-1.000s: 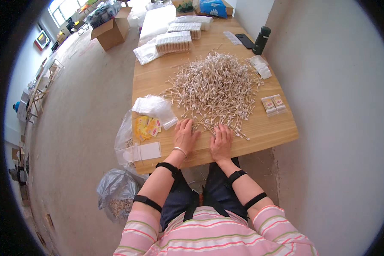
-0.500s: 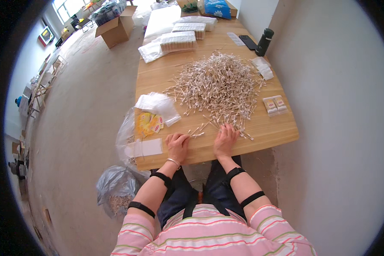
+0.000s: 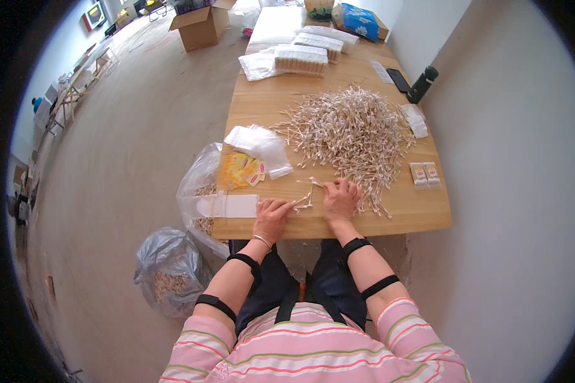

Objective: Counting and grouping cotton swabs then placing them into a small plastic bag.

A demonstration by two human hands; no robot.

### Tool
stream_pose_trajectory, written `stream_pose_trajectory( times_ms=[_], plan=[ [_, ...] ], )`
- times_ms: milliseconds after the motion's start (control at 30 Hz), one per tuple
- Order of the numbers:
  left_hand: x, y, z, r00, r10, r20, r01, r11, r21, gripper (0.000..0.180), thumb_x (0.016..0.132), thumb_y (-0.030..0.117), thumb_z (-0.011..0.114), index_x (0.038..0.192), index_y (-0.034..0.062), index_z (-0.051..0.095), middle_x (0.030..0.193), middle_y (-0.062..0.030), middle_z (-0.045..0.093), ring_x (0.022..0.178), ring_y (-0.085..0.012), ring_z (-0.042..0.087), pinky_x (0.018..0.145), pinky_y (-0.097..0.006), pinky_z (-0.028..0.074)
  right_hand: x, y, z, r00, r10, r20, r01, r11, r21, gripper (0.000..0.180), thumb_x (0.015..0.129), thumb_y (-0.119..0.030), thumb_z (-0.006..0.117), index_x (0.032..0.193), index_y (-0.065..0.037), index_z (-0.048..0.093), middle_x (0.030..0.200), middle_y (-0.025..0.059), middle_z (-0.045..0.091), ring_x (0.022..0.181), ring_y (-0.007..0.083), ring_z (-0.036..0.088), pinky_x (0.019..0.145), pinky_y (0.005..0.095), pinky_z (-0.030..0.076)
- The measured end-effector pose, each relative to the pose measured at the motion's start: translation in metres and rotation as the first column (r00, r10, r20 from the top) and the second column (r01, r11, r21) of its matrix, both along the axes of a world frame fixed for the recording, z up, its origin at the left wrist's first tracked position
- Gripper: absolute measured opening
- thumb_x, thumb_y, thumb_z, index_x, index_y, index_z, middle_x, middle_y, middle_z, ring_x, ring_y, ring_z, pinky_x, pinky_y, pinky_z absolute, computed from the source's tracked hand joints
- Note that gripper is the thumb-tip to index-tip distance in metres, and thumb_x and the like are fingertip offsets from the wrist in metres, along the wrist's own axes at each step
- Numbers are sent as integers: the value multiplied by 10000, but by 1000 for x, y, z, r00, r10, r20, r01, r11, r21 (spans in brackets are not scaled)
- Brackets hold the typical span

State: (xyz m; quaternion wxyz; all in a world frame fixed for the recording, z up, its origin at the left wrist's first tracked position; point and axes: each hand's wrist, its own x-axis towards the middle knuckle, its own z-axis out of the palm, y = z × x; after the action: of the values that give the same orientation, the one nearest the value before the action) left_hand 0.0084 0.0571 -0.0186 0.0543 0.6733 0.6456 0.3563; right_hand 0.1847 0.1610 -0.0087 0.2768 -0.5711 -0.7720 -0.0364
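A large heap of white-tipped cotton swabs (image 3: 348, 131) lies on the wooden table in front of me. My right hand (image 3: 342, 198) is at the heap's near edge, its fingers closed, with swab ends poking out at the fingertips. Just to the left, my left hand (image 3: 273, 217) rests low by the table edge, fingers curled together on the ends of a few swabs. Those few loose swabs (image 3: 308, 199) lie crossed between my two hands. How many each hand grips is hidden by the fingers.
Left of the heap lie clear plastic bags (image 3: 259, 145), yellow cards (image 3: 239, 169) and a white card (image 3: 241, 206). Small packs (image 3: 425, 174), a phone (image 3: 398, 80) and a dark bottle (image 3: 423, 85) line the right side. Bagged swab bundles (image 3: 301, 59) sit farther back. Bags of swabs (image 3: 172, 268) stand below left.
My view has shifted, so the table appears farther right and higher. My right hand has drawn a little away from the heap, with swabs at its fingertips. My left hand stays low by loose swabs.
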Motion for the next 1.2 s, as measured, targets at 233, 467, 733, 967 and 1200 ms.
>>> stream_pose_trajectory(
  times_ms=[233, 467, 733, 967, 1200],
  plan=[
    [8, -2, 14, 998, 57, 17, -58, 998, 36, 273, 786, 59, 609, 1056, 86, 629, 1030, -69, 613, 1024, -286, 536, 929, -402, 400, -25, -18, 0, 941, 322, -102, -328, 944, -44, 66, 756, -197, 664, 817, -191, 688, 921, -7, 569, 982, 222, 487, 971, 412, 313],
    [1, 3, 4, 999, 15, -28, -14, 999, 44, 280, 809, 83, 595, 1089, 65, 596, 1128, -68, 586, 1108, -246, 510, 995, -406, 376, -20, -16, -7, 883, 421, -205, -439, 898, -45, 86, 771, -169, 662, 852, -155, 685, 925, -7, 582, 972, 217, 498, 933, 396, 337],
    [-1, 5, -3, 990, 55, 127, -62, 997, 50, 148, 816, 100, 619, 954, 81, 666, 985, -65, 647, 982, -267, 576, 1023, -426, 348, 20, 17, -2, 958, 270, -91, -279, 955, -104, 76, 780, -157, 638, 831, -149, 693, 915, 6, 588, 962, 224, 509, 951, 397, 326],
    [1, 2, 6, 982, 186, 34, -187, 981, 42, 291, 782, 202, 660, 1052, 100, 627, 1042, -65, 610, 1057, -239, 534, 1091, -469, 216, 9, 4, 15, 939, 343, -21, -342, 939, 26, 168, 778, -141, 623, 938, -129, 671, 985, 36, 578, 1030, 235, 491, 969, 406, 341],
    [-1, 3, 3, 998, 60, 18, -60, 998, -11, 405, 754, 201, 688, 1124, 78, 580, 1062, -97, 595, 1086, -278, 518, 1089, -466, 246, -26, -16, 2, 825, 546, -148, -555, 831, -27, 203, 757, -114, 637, 957, -141, 660, 1003, 31, 573, 1026, 244, 494, 914, 390, 386]
  ],
)
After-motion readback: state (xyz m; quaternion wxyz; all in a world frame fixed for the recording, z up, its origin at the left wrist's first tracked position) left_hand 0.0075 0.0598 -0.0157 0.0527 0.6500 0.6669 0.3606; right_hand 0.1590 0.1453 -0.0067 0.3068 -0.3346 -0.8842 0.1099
